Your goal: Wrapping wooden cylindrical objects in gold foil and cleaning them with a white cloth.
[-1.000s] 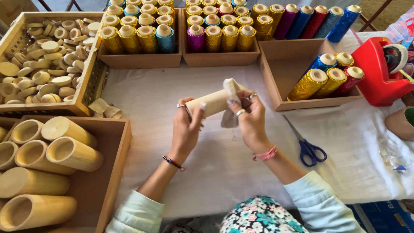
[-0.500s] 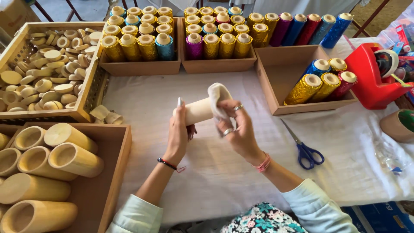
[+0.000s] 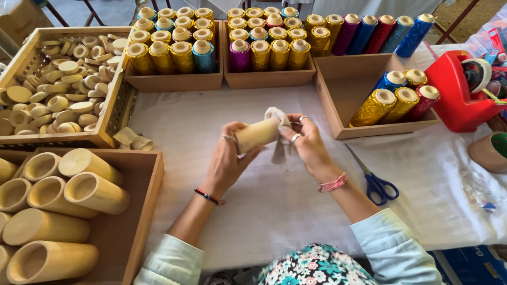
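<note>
Holding a short bamboo tube (image 3: 257,135) above the middle of the white-covered table (image 3: 253,211), the person keeps both hands closed on it. The left hand (image 3: 228,161) wraps around the tube's near end, with the fingers curled over the top and the thumb beneath, so most of the tube sticks out past that grip toward the right. The right hand (image 3: 306,145) pinches a small white cloth (image 3: 278,138) against the tube's far end; the cloth drapes over the tip and hangs down between the two hands. The tube is tilted, its right end a little higher.

A pair of blue-handled scissors (image 3: 371,178) lies on the table just right of the right wrist. Toward the table's right edge stands a red tape dispenser (image 3: 460,100). A wooden box (image 3: 346,89) by the right side holds a few foil-wrapped tubes (image 3: 393,97), and more of these fill two boxes along the far edge. At the near left corner a wooden tray (image 3: 134,221) holds plain bamboo tubes (image 3: 79,184), and a tray of wooden caps (image 3: 58,79) sits at the far left corner.
</note>
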